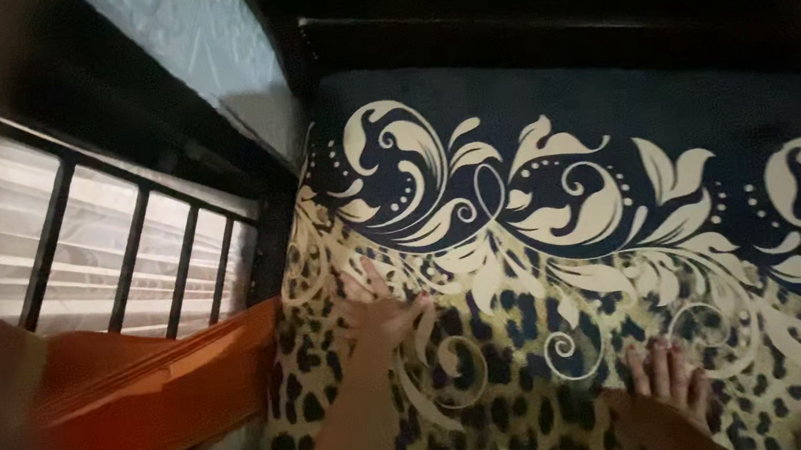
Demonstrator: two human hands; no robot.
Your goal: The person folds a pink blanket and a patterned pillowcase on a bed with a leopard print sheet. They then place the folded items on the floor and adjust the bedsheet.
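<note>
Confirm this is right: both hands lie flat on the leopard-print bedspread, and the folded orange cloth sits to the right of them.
Not quite. The head view shows the left hand and right hand flat on the leopard-print bedspread, but the folded orange cloth sits to the left of them, below the barred window, not to the right.

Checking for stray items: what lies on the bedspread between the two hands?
Nothing: in the head view, only bare leopard-and-scroll bedspread lies between the left hand and right hand, both flat on it.
</note>
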